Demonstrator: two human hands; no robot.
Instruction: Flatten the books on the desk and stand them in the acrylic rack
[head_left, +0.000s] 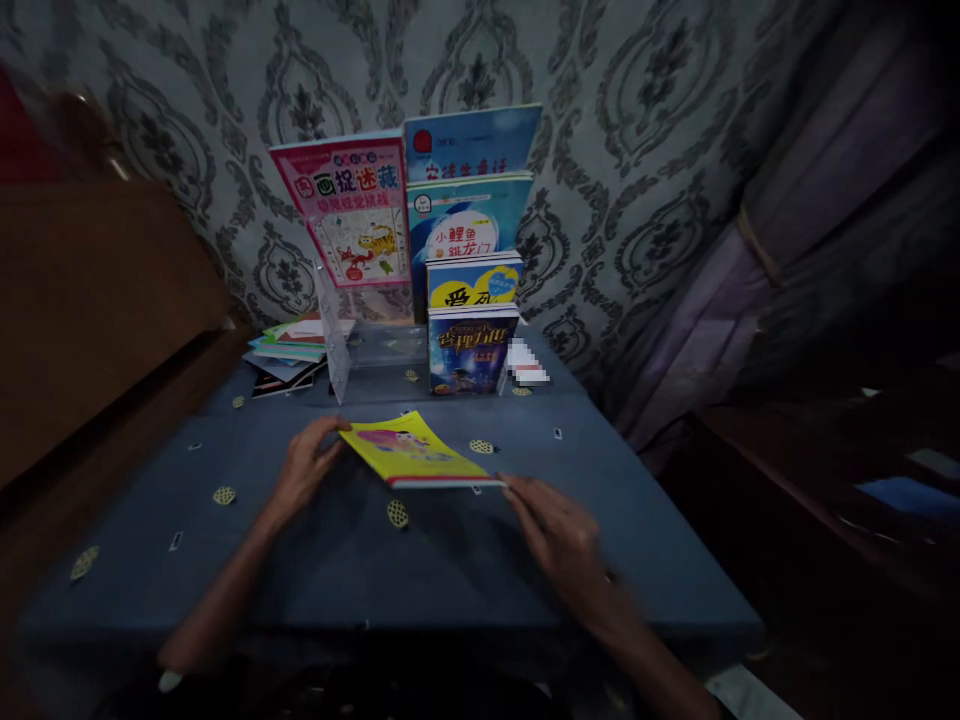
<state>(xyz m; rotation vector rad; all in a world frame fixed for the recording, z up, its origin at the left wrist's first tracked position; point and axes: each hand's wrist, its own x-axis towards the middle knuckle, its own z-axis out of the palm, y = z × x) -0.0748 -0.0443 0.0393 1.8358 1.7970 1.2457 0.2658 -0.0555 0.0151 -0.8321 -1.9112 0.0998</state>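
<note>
Between my two hands a thin yellow book (424, 455) is held tilted above the table. My left hand (306, 462) pinches its left corner, and my right hand (553, 518) grips the right corner nearest me. Beyond it stands a clear tiered rack (336, 345) with books upright on it. A pink book (356, 215) leans at the upper left of the rack. On the right, a tall blue book (480, 135), a lighter blue book (469, 225), a yellow-and-blue book (472, 284) and a dark blue book (472, 350) stand in stepped rows.
A loose pile of books and papers (292, 350) lies left of the rack. The table (600, 540) has a blue patterned cloth. A brown wooden panel (90, 310) borders the left side. A purple curtain (720, 270) hangs at right, by patterned wallpaper.
</note>
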